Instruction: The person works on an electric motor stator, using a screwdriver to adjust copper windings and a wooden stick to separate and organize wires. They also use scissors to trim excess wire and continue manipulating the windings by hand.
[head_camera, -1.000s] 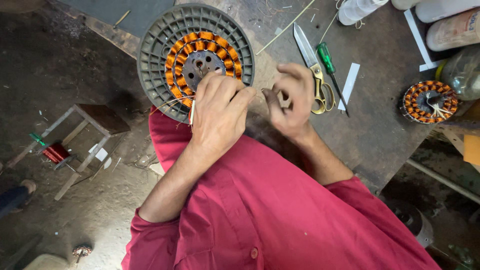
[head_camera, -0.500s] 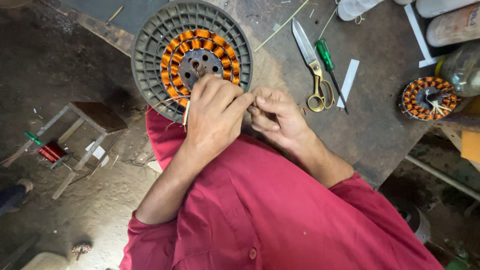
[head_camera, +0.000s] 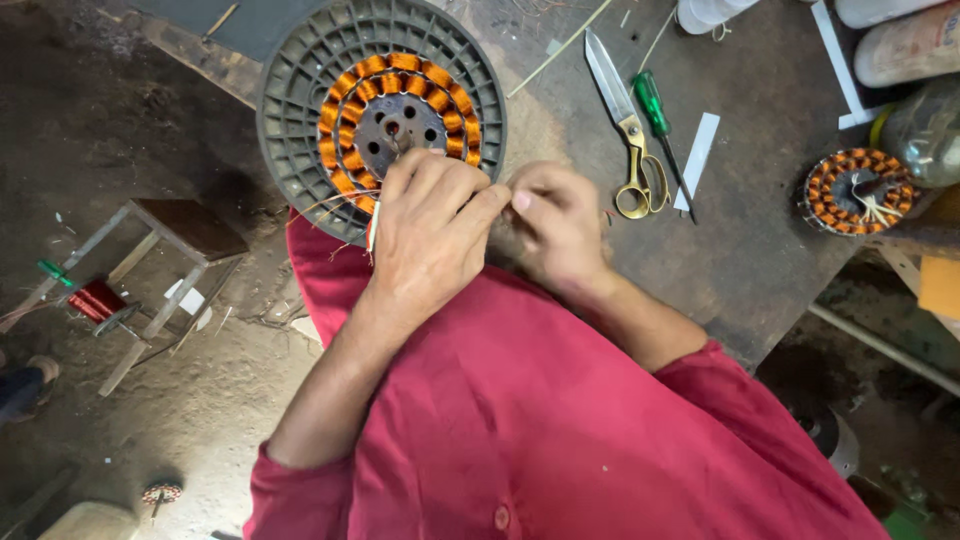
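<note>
Nearest the camera: red shirt (head_camera: 560, 430), sleeves rolled to the elbows, filling the lower frame.

Left hand (head_camera: 430, 235): fingers curled together, knuckles up, resting on the lower right edge of the stator; fingertips meet those of the other hand. Whether anything is pinched between them cannot be told.

Right hand (head_camera: 555, 225): fingers bunched narrow, tips touching the left hand's fingertips just beside the winding ring; what it grips is hidden.

Fan motor stator (head_camera: 380, 115): grey ribbed round housing with a ring of orange copper coils around a dark perforated hub, lying flat at the near left edge of the workbench (head_camera: 760, 260). Loose wire ends (head_camera: 372, 232) trail from under the left hand.

Farther on the bench: gold-handled scissors (head_camera: 625, 125), shut, blades pointing away; green-handled screwdriver (head_camera: 662, 130) just beside them; white paper strip (head_camera: 697, 160); second, smaller wound stator (head_camera: 858, 190) at the right.

On the floor, left: small metal stool (head_camera: 165, 250), red wire spool (head_camera: 97, 300) near it.
</note>
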